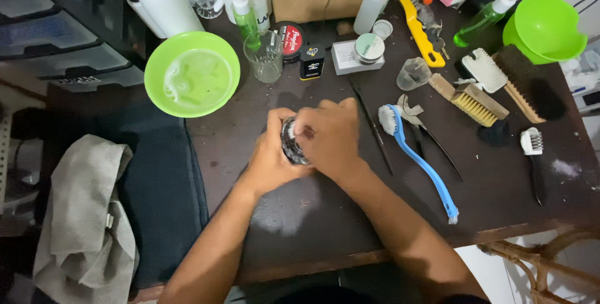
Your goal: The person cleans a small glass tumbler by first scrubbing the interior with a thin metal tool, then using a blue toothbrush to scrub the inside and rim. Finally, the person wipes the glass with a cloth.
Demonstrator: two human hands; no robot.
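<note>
So the thing in play is a small round tin [291, 141], dark with a shiny rim, sitting pretty much dead center of the dark tabletop [325, 216], right in front of the person. Both hands are wrapped on it: the left hand [270, 157] cups the body from the 9 o'clock side, and the right hand [331, 136] is clamped over the top from 3 o'clock, fingers curled tight. Looks to me like a twist-off of the lid, though the hands hide most of it, so I can't tell whether the lid is loose.

If that's the move, my two cents: keep the left hand as the anchor and let only the right turn, and keep the tin level and low over the table so nothing spills if it pops suddenly.

Around it: a blue-handled brush [417, 157] lies just at 3 o'clock, a thin dark stick [373, 130] between it and the hands. A clear glass cup [265, 56] stands at 11 o'clock, a lime green bowl [192, 74] with soapy water further out toward 10. Wooden brushes [475, 101] sit way over at 2, and a grey cloth [84, 216] hangs off at 8.
</note>
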